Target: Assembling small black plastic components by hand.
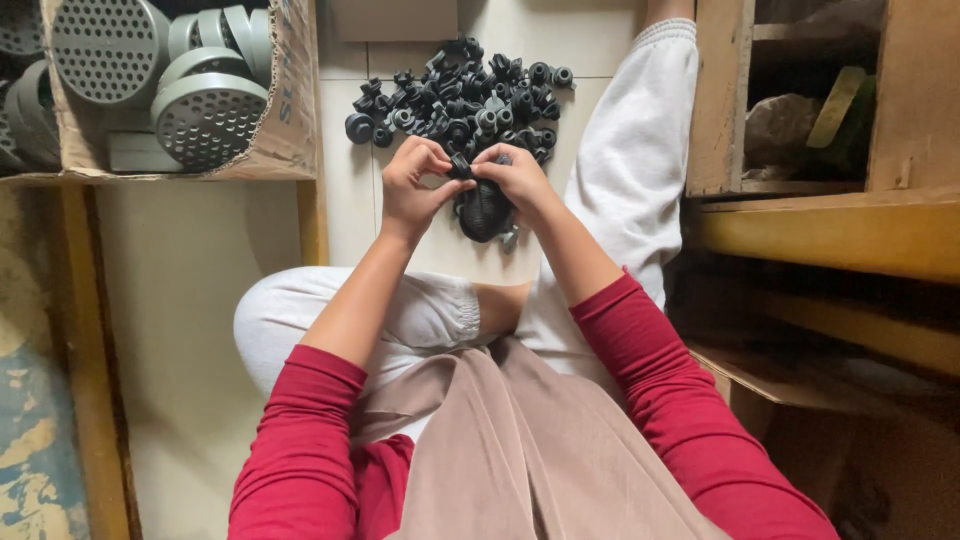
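- We sit on the pale tiled floor (200, 290) with legs in white trousers (630, 150) folded and stretched, and both hands meet over the tiles in front of us.
- Our left hand (412, 190) pinches a small black rubber grommet (461, 166) between thumb and fingertips; the fingers curl closed around it.
- Our right hand (520, 178) closes on the same small piece from the other side, and below it hangs a dark bunched cluster of black rubber parts (485, 212), which the hand seems to hold up just above the floor.
- The two hands touch at the fingertips, so the piece in work sits right between them, near the front edge of the loose pile of black rubber grommets (460, 95) that lies on the tiles.
- To do this well, we judge that the grip should stay at the fingertips, with one hand steadying the cluster while the other turns or presses the single piece squarely.
- We should keep the work close to the pile, so that a dropped piece lands among its fellows.
- At upper left, a worn cardboard box (285, 120) holds grey perforated round discs (205, 118), well apart from the hands.
- A wooden shelf frame (720, 100) stands on the right.
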